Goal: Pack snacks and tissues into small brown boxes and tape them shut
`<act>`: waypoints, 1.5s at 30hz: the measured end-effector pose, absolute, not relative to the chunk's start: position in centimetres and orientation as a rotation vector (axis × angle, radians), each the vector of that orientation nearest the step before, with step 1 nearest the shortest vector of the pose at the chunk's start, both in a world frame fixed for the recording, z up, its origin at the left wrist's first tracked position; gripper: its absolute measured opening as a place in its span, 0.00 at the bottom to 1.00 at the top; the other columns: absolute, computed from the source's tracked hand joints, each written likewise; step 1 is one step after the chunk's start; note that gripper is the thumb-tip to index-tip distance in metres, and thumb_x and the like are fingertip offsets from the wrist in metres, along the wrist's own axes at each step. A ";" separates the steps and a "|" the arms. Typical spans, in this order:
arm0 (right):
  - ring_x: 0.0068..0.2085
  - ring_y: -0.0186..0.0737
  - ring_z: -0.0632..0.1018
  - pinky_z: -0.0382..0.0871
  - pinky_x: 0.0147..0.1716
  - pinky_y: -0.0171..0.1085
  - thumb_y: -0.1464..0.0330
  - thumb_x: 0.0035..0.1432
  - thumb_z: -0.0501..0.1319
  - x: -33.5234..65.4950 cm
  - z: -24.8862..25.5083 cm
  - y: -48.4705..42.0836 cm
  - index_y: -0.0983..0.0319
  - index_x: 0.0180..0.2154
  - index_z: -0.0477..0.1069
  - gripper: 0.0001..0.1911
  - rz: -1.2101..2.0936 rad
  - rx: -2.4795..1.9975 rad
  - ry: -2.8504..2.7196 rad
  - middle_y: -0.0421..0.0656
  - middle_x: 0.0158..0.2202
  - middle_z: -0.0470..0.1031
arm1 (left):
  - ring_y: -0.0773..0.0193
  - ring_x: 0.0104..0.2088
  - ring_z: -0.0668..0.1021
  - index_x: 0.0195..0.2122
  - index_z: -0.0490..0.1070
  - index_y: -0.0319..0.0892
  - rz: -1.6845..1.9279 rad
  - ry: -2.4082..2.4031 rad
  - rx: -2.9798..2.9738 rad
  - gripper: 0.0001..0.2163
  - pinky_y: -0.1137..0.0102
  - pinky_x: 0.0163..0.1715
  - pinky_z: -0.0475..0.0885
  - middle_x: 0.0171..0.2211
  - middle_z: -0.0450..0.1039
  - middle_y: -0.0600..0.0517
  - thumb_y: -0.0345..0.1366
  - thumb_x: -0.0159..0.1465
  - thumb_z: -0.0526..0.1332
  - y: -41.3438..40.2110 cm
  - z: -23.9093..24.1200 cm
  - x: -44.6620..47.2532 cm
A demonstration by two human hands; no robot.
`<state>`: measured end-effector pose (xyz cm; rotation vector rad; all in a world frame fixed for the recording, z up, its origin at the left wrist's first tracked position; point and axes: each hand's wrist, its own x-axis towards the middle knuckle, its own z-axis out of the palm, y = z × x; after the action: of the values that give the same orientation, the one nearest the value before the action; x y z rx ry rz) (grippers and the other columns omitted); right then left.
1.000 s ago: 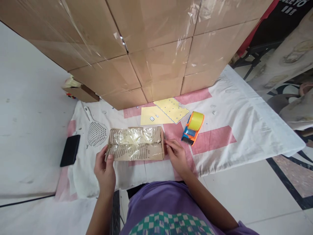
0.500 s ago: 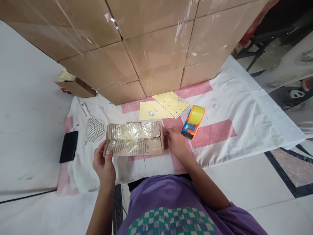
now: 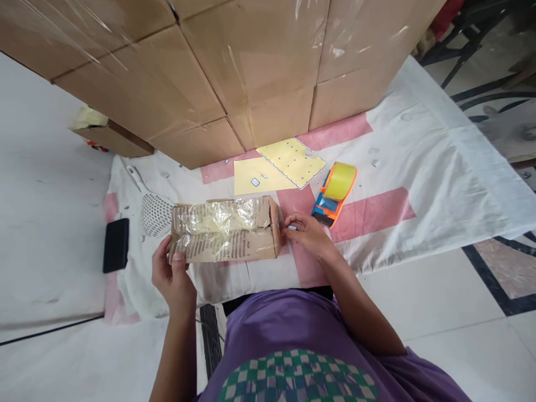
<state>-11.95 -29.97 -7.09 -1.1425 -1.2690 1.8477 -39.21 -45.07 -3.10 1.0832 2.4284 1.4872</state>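
Head view: left hand [image 3: 175, 277] half-curled, gripping box [image 3: 226, 230]; right hand [image 3: 307, 233] pinched on small pale piece [image 3: 292, 226]

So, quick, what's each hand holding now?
Left hand: closed, holding the taped brown cardboard box by its left end.
Right hand: curled at the right end; can't tell what, if anything, it pinches.

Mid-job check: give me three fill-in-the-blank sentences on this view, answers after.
The left hand holds one end of the box made of ____.
The tape dispenser near the right hand carries a roll coloured ____.
In this view, the flat black object lies to the ____ of the perforated scoop.

Missing words: cardboard; yellow; left
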 end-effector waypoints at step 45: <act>0.42 0.45 0.75 0.67 0.36 0.39 0.75 0.63 0.56 -5.7 -4.8 -33.2 0.58 0.35 0.69 0.08 1.071 -1.241 -2.260 0.46 0.38 0.73 | 0.59 0.44 0.78 0.60 0.74 0.44 1.525 2.454 1.024 0.23 0.73 0.27 0.68 0.55 0.75 0.46 0.43 0.65 0.62 -44.4 -2.2 -38.8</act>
<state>-5.69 -33.16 -4.84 -1.2406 -2.2598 1.0714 -38.82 -44.44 -2.19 1.0242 2.4540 1.5249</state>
